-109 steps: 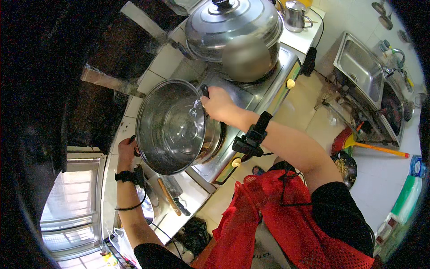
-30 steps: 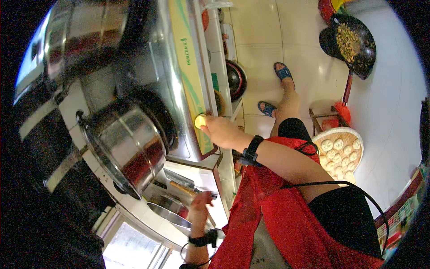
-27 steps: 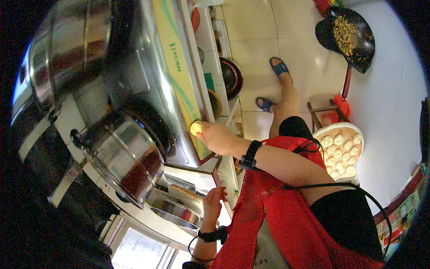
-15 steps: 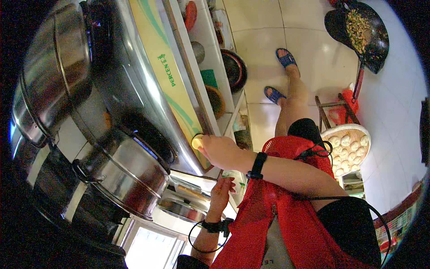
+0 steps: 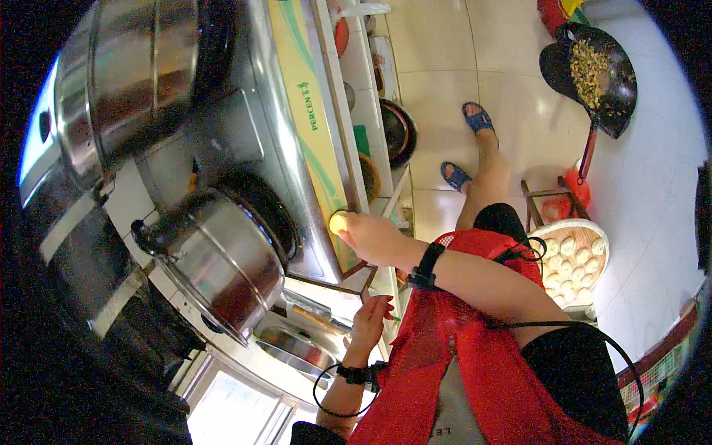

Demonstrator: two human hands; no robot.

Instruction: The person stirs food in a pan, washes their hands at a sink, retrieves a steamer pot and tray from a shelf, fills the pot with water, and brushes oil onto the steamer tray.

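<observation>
My right hand (image 5: 378,239) reaches across to the front panel of a gas stove (image 5: 302,104). Its fingers are closed around a round yellow knob (image 5: 339,222) at the panel's near end. Below it, my left hand (image 5: 369,323) is held in the air, fingers loosely bent and apart, with nothing visible in it. A steel pot (image 5: 222,256) with a dark handle sits on the nearer burner. Another large steel pot (image 5: 126,81) stands on the farther burner.
Shelves under the stove hold a dark round pan (image 5: 399,133). At right are a black wok (image 5: 612,89) with chopped food and a round tray (image 5: 545,285) of dumplings near a small stool (image 5: 528,204). A shallow steel pan (image 5: 297,348) lies beyond my left hand.
The view has shifted a little. My right hand stays on the knob and my left hand keeps its place. A blue streak under the nearer pot showed earlier and is not visible now.
</observation>
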